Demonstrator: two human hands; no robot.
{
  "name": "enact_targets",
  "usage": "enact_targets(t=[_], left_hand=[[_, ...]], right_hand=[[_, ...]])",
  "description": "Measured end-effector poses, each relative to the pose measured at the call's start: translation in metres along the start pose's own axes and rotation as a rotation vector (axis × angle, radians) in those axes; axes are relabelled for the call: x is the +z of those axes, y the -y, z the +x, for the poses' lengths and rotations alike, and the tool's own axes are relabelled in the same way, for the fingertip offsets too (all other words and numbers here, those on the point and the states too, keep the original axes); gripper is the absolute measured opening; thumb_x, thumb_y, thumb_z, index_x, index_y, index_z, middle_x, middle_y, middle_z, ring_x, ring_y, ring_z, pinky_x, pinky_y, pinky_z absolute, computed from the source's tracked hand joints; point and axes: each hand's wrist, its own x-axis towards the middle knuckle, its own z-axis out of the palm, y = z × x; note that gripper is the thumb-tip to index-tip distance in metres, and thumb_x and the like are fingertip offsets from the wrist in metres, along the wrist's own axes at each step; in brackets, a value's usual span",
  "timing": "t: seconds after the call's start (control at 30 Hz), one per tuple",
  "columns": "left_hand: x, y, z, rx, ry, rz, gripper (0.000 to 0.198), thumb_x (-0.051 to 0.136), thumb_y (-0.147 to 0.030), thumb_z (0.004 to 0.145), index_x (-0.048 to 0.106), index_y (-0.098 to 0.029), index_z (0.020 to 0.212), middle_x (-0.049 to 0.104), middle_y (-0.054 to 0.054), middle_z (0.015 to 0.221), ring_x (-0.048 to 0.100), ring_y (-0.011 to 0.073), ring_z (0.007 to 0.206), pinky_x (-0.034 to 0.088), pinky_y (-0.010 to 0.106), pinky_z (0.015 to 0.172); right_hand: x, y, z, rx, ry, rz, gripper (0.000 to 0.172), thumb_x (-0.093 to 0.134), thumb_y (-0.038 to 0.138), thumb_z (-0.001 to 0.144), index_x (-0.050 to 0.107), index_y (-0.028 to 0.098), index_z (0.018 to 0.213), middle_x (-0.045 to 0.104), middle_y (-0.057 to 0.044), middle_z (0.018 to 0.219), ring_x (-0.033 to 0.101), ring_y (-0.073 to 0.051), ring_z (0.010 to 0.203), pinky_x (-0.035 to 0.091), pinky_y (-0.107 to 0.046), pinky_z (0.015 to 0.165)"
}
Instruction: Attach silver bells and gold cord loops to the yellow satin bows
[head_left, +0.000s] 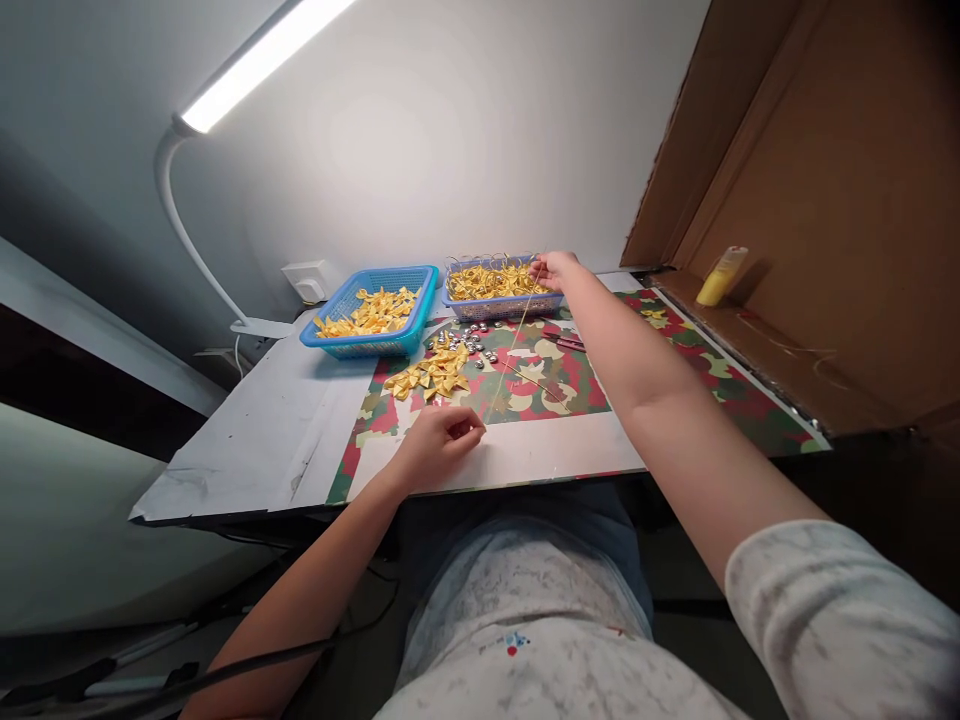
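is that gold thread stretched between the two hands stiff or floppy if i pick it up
Probably floppy: the gold thread is very thin and looks straight only because the left hand and right hand pinch it and stretch it between them. Likely almost weightless for its length. Being so fine, it may slip from a loose pinch.

baskets 2: blue basket (367, 348) at 11 o'clock, pale basket (499, 306) at 12 o'clock | lamp (255, 65) 1 | yellow bottle (721, 276) 1 at 2 o'clock | gold cord (511, 350) 1 | bow heap (431, 375) 1 | silver beads (480, 352) too small to count
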Motion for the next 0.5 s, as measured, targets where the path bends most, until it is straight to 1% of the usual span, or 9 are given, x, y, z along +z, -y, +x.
enact_targets(t=[0.13, 0.27, 0.37, 0.5], left_hand=[[-0.001, -0.005, 0.001, 0.044, 0.031, -0.066, 0.022, 0.054, -0.029, 0.079, 0.066, -0.015, 0.066, 0.051, -0.002, 0.052, 0.039, 0.0089, 0.051, 0.030, 0.020, 0.048], [-0.001, -0.006, 0.005, 0.075, 0.049, -0.096, 0.022, 0.055, -0.029, 0.079, 0.066, -0.015, 0.066, 0.051, -0.002, 0.053, 0.037, 0.0087, 0.051, 0.030, 0.020, 0.048], [-0.004, -0.007, 0.009, 0.095, 0.078, -0.106, 0.021, 0.056, -0.029, 0.079, 0.066, -0.015, 0.067, 0.052, -0.002, 0.054, 0.038, 0.0087, 0.051, 0.030, 0.021, 0.048], [-0.013, -0.006, 0.021, 0.112, 0.092, -0.093, 0.021, 0.055, -0.028, 0.079, 0.066, -0.017, 0.066, 0.057, -0.001, 0.057, 0.043, 0.0099, 0.053, 0.034, 0.021, 0.051]], right_hand=[[-0.004, 0.002, 0.001, 0.052, -0.048, 0.037, 0.027, 0.056, 0.031, 0.094, 0.058, 0.013, 0.115, 0.063, -0.007, 0.107, 0.064, -0.015, 0.086, 0.056, -0.031, 0.072], [-0.004, 0.004, 0.001, 0.055, -0.077, 0.050, 0.027, 0.056, 0.032, 0.094, 0.058, 0.013, 0.114, 0.063, -0.006, 0.106, 0.064, -0.015, 0.085, 0.056, -0.031, 0.071], [0.000, 0.007, 0.002, 0.037, -0.086, 0.051, 0.026, 0.056, 0.031, 0.094, 0.058, 0.013, 0.114, 0.063, -0.006, 0.105, 0.064, -0.014, 0.084, 0.056, -0.030, 0.071], [0.009, 0.013, 0.008, 0.003, -0.078, 0.040, 0.027, 0.056, 0.031, 0.094, 0.058, 0.013, 0.115, 0.063, -0.007, 0.107, 0.064, -0.015, 0.086, 0.056, -0.031, 0.072]])
